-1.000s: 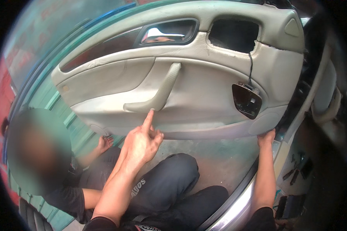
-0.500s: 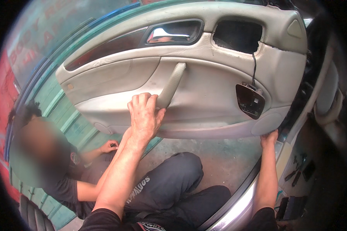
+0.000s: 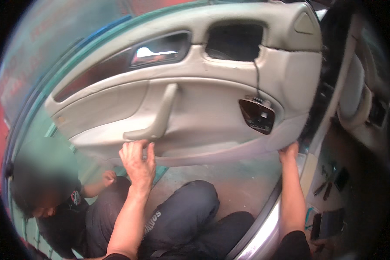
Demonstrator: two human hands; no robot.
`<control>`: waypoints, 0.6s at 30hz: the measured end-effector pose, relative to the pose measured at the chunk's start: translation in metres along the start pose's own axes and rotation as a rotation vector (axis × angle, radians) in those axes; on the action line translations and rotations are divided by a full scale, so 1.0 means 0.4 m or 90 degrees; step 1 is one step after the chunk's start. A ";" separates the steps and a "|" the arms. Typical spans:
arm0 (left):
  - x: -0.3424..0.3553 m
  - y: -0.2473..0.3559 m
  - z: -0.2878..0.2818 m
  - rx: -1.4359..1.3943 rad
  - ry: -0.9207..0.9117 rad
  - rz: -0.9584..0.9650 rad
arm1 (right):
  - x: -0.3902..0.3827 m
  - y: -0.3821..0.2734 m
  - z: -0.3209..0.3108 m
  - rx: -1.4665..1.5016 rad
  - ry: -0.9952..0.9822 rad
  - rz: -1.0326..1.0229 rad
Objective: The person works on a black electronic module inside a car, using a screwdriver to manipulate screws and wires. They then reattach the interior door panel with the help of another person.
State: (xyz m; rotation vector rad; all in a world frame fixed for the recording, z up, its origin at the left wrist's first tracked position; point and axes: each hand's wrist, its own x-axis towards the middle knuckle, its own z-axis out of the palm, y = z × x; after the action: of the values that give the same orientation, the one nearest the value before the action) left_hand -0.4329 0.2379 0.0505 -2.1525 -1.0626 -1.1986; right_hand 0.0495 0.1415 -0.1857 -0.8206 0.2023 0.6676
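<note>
A beige car door panel point(image 3: 212, 112) with a pull handle point(image 3: 160, 117) and a chrome door opener point(image 3: 154, 55) spans the view. My left hand point(image 3: 138, 167) is just below the foot of the pull handle, its bent fingers toward the panel and its thumb apart; it holds nothing I can see. My right hand point(image 3: 289, 154) grips the panel's lower right corner, the fingertips hidden behind the edge. A dark switch module point(image 3: 258, 116) hangs by a cable from the rectangular opening point(image 3: 235, 41) in the panel.
At the left a person in dark clothes sits close to the panel, with a hand point(image 3: 110, 177) near a knee. The metallic door sill point(image 3: 264, 232) runs along the lower right. Several tools point(image 3: 323, 190) lie on the car floor beyond it.
My left hand has let go of the pull handle and dropped below it. The panel appears further left in view, and my right hand stays at its lower corner. The other person's head has lowered.
</note>
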 end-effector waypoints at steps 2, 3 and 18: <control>-0.009 0.012 0.014 0.035 0.004 0.036 | 0.001 0.007 -0.001 -0.045 0.022 -0.001; -0.007 0.015 0.024 0.034 0.010 0.038 | -0.007 -0.002 0.005 -0.056 0.032 -0.001; 0.012 0.040 0.079 0.075 0.030 -0.055 | 0.018 -0.013 -0.009 0.002 0.076 -0.045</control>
State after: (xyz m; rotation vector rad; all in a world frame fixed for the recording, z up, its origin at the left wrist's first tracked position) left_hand -0.4026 0.2519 0.0379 -1.9977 -1.1868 -1.1883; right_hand 0.0585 0.1398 -0.1880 -0.8620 0.2811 0.5525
